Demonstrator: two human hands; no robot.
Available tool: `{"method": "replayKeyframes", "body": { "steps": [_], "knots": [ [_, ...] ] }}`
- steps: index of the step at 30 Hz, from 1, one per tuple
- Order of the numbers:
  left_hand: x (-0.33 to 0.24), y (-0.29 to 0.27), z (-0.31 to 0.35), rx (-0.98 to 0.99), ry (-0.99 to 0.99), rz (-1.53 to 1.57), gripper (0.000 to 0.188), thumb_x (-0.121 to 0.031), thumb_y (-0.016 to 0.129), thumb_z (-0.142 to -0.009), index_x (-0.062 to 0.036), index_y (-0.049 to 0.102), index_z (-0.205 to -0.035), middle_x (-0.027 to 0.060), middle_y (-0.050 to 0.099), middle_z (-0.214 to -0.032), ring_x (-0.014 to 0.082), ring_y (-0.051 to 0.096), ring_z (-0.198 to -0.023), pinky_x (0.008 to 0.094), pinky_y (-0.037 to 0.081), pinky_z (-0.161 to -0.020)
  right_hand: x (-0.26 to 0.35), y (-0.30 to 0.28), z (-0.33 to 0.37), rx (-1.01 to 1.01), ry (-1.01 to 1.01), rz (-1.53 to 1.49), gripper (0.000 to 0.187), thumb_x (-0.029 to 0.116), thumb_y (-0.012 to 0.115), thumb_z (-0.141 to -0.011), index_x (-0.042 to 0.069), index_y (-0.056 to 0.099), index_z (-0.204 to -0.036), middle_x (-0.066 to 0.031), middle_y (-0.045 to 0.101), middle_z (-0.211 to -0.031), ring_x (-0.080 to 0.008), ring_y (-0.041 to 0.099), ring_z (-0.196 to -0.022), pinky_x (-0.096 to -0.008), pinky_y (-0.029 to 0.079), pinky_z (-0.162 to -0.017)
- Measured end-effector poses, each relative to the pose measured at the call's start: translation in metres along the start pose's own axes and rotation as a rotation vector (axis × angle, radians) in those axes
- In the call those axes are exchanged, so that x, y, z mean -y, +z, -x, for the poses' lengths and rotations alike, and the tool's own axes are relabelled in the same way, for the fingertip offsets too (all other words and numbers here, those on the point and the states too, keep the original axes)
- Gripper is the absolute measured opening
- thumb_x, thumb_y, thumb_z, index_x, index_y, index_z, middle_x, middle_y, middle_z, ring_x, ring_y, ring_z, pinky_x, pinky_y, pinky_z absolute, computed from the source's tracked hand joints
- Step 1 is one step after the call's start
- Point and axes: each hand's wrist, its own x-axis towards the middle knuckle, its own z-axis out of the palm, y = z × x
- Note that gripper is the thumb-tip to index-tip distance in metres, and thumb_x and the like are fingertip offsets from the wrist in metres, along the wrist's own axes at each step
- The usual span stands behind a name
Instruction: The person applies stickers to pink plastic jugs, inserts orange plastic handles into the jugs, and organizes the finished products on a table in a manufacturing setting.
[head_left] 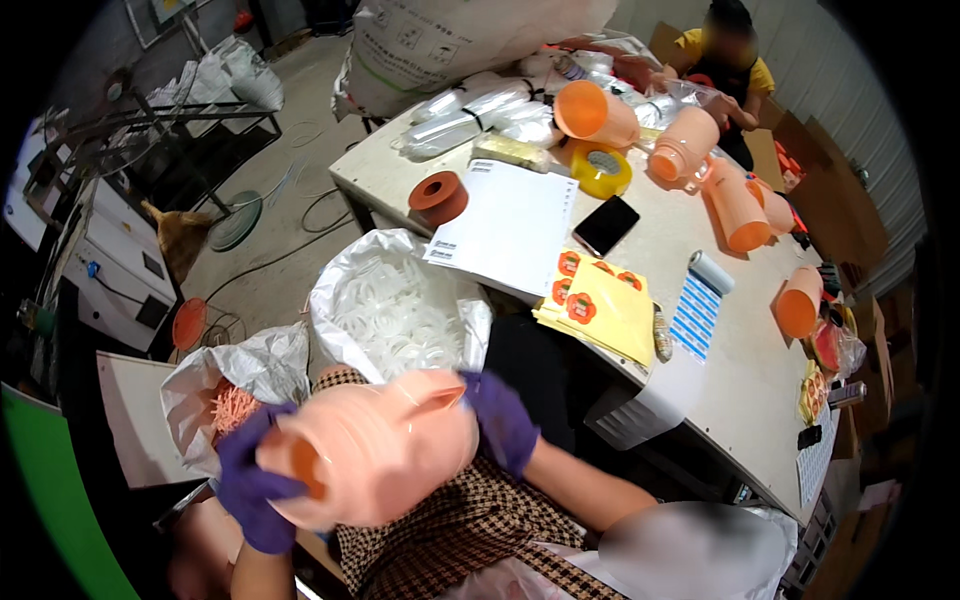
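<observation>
Above my lap, a glossy peach-pink plastic jug (390,460) lies sideways between my two gloved hands. Its threaded open neck points to the left, and a loop handle stands up on its upper side. My left hand (257,480), in a purple glove, is wrapped round the neck, with fingers at the rim of the mouth. The purple-gloved right hand (503,425) grips the base end, its fingertips partly hidden behind the jug. Just beyond the jug stands a white sack (325,315) full of translucent plastic rings. A second white sack (280,350) with small pink pieces sits beside my left hand.
The white table (665,235) ahead bears more pink jugs (735,205), yellow tape (602,170), a phone (607,225), paper sheets (510,225), yellow sticker sheets (605,310) and a label roll (710,272). Another person (735,70) sits at its far side.
</observation>
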Motion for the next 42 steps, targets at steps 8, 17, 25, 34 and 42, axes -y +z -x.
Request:
{"method": "replayKeyframes", "body": {
  "steps": [8, 17, 25, 34, 42],
  "knots": [
    [0.161, 0.106, 0.034, 0.003, -0.533, 0.397, 0.020, -0.014, 0.057, -0.093, 0.0025, 0.066, -0.089, 0.0212, 0.067, -0.123, 0.0265, 0.062, -0.115, 0.0421, 0.049, -0.101, 0.011, -0.124, -0.007, -0.349, -0.319, 0.396, 0.031, 0.021, 0.073, -0.090, 0.006, 0.069, -0.117, -0.0148, 0.071, -0.109, -0.0247, 0.070, -0.098, -0.0350, 0.054, -0.086],
    [0.212, 0.084, 0.026, 0.005, -0.622, 0.964, 0.017, -0.011, 0.052, -0.092, 0.0009, 0.064, -0.087, 0.0198, 0.069, -0.113, 0.0257, 0.067, -0.100, 0.0416, 0.054, -0.092, -0.029, -0.186, -0.120, -0.663, -0.318, 0.788, 0.025, 0.021, 0.080, -0.079, 0.003, 0.074, -0.096, -0.0146, 0.066, -0.094, -0.0326, 0.063, -0.091, -0.0408, 0.052, -0.082],
    [0.201, 0.130, 0.036, 0.117, -0.794, 0.675, 0.035, 0.001, 0.047, -0.080, 0.0085, 0.068, -0.108, 0.0170, 0.071, -0.112, 0.0203, 0.067, -0.098, 0.0322, 0.054, -0.089, -0.024, -0.184, -0.101, -0.550, -0.297, 0.522, 0.022, 0.017, 0.084, -0.075, 0.003, 0.076, -0.089, -0.0090, 0.070, -0.103, -0.0234, 0.068, -0.093, -0.0327, 0.054, -0.085],
    [0.192, 0.129, 0.025, 0.142, -0.742, 0.601, 0.037, 0.001, 0.043, -0.085, 0.0053, 0.070, -0.110, 0.0138, 0.072, -0.109, 0.0192, 0.066, -0.099, 0.0310, 0.052, -0.092, -0.056, -0.240, -0.106, -0.075, -0.183, -0.470, 0.060, 0.047, 0.033, -0.108, -0.004, 0.066, -0.108, -0.0124, 0.068, -0.105, -0.0183, 0.062, -0.099, -0.0328, 0.043, -0.103],
    [0.199, 0.134, 0.026, 0.088, -0.870, 0.769, 0.042, 0.004, 0.039, -0.078, 0.0064, 0.069, -0.107, 0.0161, 0.071, -0.110, 0.0210, 0.067, -0.099, 0.0335, 0.053, -0.092, -0.037, -0.238, -0.093, -0.364, -0.404, 0.597, 0.082, 0.020, 0.083, -0.079, 0.000, 0.041, -0.147, -0.0196, 0.049, -0.143, -0.0312, 0.046, -0.135, -0.0393, 0.039, -0.112]
  ]
}}
